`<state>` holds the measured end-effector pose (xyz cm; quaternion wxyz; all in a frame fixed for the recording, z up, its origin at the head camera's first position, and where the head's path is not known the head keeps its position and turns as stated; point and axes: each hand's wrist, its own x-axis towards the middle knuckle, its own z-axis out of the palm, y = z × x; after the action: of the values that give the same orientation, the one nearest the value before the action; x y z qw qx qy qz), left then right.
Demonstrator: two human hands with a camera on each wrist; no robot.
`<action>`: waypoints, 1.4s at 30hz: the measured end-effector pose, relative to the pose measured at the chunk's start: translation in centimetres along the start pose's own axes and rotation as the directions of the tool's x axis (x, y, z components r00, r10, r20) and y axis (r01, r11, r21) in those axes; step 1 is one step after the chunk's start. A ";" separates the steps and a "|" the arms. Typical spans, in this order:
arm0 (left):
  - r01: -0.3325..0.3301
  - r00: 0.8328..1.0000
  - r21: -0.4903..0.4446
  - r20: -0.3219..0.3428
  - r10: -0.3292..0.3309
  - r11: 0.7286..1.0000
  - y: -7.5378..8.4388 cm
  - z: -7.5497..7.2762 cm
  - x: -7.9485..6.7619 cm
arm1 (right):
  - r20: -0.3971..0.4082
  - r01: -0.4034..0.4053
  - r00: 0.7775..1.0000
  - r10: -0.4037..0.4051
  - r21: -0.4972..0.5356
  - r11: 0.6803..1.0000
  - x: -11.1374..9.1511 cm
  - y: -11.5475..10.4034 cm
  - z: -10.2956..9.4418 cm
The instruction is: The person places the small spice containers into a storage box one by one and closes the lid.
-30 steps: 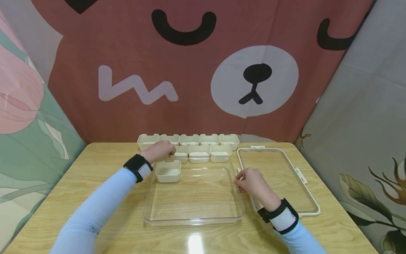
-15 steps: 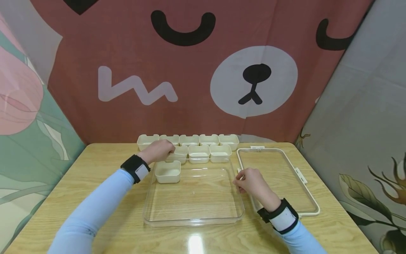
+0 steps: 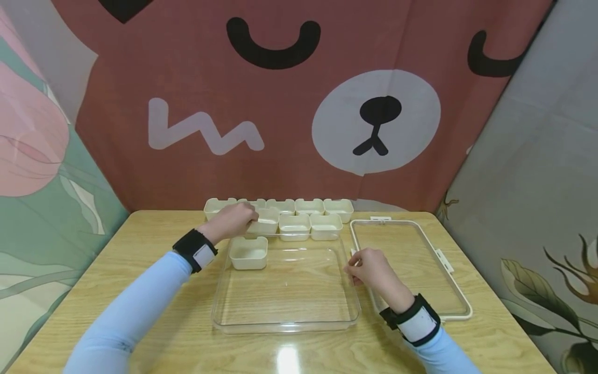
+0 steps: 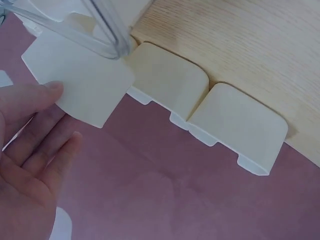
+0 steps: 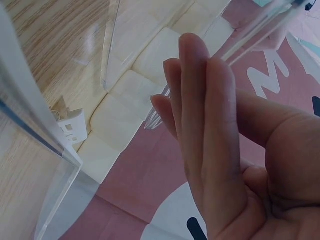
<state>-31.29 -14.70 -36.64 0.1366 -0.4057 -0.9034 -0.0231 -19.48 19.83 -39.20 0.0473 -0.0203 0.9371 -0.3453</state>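
Observation:
My left hand [image 3: 231,222] pinches a small cream plastic box [image 3: 264,224] by its left side, raised a little at the left end of the front row. In the left wrist view the thumb lies on that box's wall, with the fingers beyond it. Another cream box [image 3: 248,255] sits in the back left corner of a clear plastic bin [image 3: 286,327]. At the bin's right wall, my right hand [image 3: 374,270] holds the rim between thumb and fingers. Its fingers [image 5: 192,100] look long and straight in the right wrist view.
Two more cream boxes [image 3: 294,228] stand behind the bin, and a back row of boxes [image 3: 310,208] runs along the curtain [image 3: 280,176]. To the right, a clear lid with a cream frame [image 3: 455,316] and clips lies flat on the wooden table [image 3: 187,343].
My left hand has drawn slightly left and up, and the box it pinches has risen out of the front row. My right hand stays at the bin's right rim.

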 end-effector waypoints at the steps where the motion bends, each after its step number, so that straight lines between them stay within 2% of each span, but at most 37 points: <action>1: -0.004 1.000 0.001 -0.003 0.004 1.000 0.1 -0.2 -0.1 | 0.000 -0.001 1.000 0.001 0.001 1.000 0.0 0.1 0.0; 11: -0.088 0.993 0.007 -0.083 0.089 0.996 1.0 -1.4 -0.6 | 0.001 -0.010 1.000 0.010 0.007 1.000 0.0 0.1 0.0; 17: -0.125 0.981 0.003 -0.146 0.124 0.992 1.5 -1.8 -0.9 | 0.006 -0.021 1.000 0.021 0.006 1.000 0.0 0.0 -0.1; 22: -0.157 0.970 0.018 -0.186 0.157 0.987 2.1 -2.0 -1.0 | 0.004 0.002 1.000 -0.002 0.008 1.000 -0.1 0.1 -0.1; 42: -0.173 0.958 0.073 -0.217 0.185 0.982 5.4 -3.0 -1.2 | -0.008 0.030 1.000 -0.030 0.011 0.999 -0.1 0.0 0.0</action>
<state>-25.89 -12.43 -34.45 0.2494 -0.4770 -0.8422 -0.0318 -19.41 19.83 -39.21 0.0385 -0.0329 0.9349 -0.3512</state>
